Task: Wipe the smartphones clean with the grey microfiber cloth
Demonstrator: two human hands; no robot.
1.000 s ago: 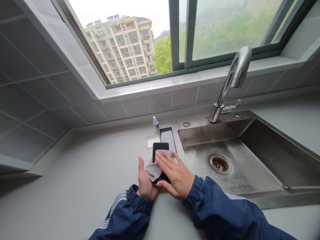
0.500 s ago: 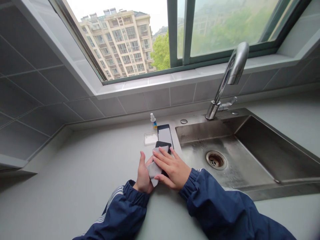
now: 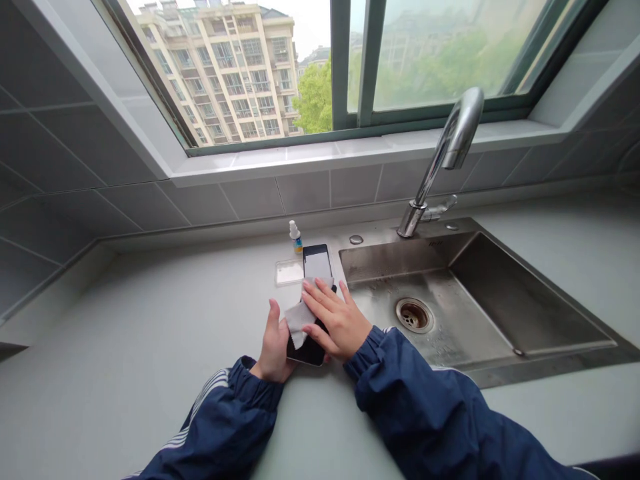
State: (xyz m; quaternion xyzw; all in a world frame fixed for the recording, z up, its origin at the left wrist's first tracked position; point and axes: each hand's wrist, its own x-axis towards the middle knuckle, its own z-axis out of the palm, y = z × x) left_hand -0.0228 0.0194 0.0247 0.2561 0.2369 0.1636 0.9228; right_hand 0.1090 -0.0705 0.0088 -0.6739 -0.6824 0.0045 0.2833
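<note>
A black smartphone lies in my left hand, whose fingers go under it while the thumb stands up at its left side. Across the phone's upper part my right hand presses a grey cleaning cloth with a zigzag edge, its fingers laid flat over the fabric. Just beyond, on the counter, rests a flat dark-framed rectangle with a pale middle, partly hidden by the cloth and fingers. To its left are a clear shallow plastic case and a small white spray bottle, upright.
A steel sink with a drain is set into the pale counter on my right. Its chrome faucet rises at the back. Behind run grey tiles and an open window.
The right hand and cloth have slid up the phone, so its lower end now shows. The whole view has shifted slightly; the items on the counter stay in place.
</note>
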